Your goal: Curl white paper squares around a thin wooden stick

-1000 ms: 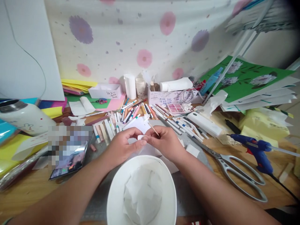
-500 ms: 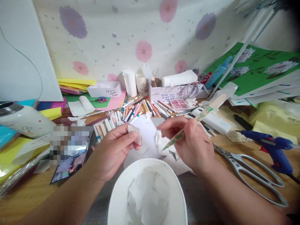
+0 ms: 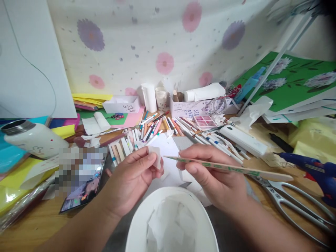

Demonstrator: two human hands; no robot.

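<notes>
worktop (image 3: 31, 224): wooden, crowded on nearly every side; bare surface shows only at the near left corner and in a narrow strip under the forearms.

white bowl (image 3: 139, 224): nearest the body, between the wrists, with crumpled white tissue lying inside. its rim sits just under both hands, so there is little room to drop them.

scissors (image 3: 291, 201): large, metal, lying flat just right of the right wrist, close to the near right edge. blue glue gun (image 3: 315, 169) beyond them. sideways room to the right judged poor.

phone (image 3: 84, 189): flat, just left of the left forearm; a white bottle (image 3: 34, 140) lies on its side further left.

markers (image 3: 147, 131): a loose spread just beyond the fingertips; forward room also tight.

right hand (image 3: 212, 175): clenched on a thin wooden stick (image 3: 231, 169) with green marks, held near level, its pointed tip aimed left.

left hand (image 3: 131, 176): pinching a small folded white paper piece (image 3: 156, 155) between thumb and fingers, raised above the bowl's far rim.

progress, as judged: tip and paper are near but apart; nothing yet joined. the folded piece looks prepared; the stick's work on it remains.
</notes>
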